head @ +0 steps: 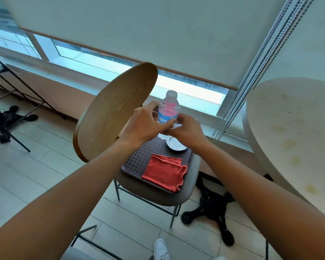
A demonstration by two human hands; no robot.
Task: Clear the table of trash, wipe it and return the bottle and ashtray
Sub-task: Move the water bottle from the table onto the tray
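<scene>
Now both hands hold the upright bottle [168, 107] between them: left hand [146, 124] curled round its side, right hand [186, 131] pinching its lower part, above the tray [139, 160].

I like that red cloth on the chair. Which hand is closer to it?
Right. The right hand holds the bottle above the tray's far end, more directly over the red cloth. The left hand also grips the bottle, farther left.

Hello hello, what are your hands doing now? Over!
Left hand and right hand both gripping the clear plastic water bottle. White round ashtray and red folded cloth on the dark tray. Nothing in the way.
</scene>
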